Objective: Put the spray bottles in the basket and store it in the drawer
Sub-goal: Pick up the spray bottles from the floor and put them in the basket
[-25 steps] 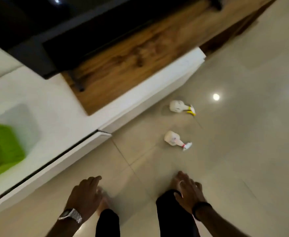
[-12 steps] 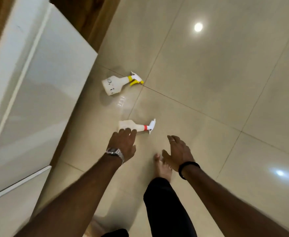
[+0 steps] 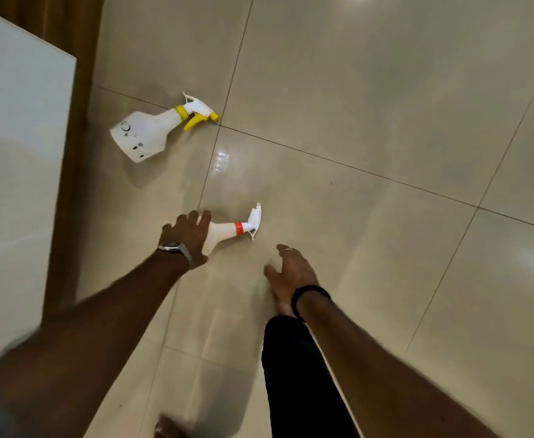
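Two white spray bottles lie on their sides on the beige tiled floor. The smaller one, with a red collar (image 3: 227,229), is in the middle, nozzle pointing right. My left hand (image 3: 186,238), with a watch on its wrist, lies over this bottle's body with fingers spread, touching it and hiding its base. The bottle still rests on the floor. The larger bottle, with a yellow trigger (image 3: 147,134), lies farther away at the upper left, untouched. My right hand (image 3: 291,270) hovers open and empty just right of the red-collared bottle. No basket or drawer is in view.
A glossy white cabinet front (image 3: 16,184) fills the left side, with a brown wooden strip (image 3: 76,147) beside it. My dark-trousered leg (image 3: 294,374) and bare foot (image 3: 283,306) stand under my right hand. Tiled floor (image 3: 385,121) stretches to the right.
The view has dropped closer to the floor. My left hand has slid forward from the bottle's base onto the body of the red-collared bottle. The right hand has moved little.
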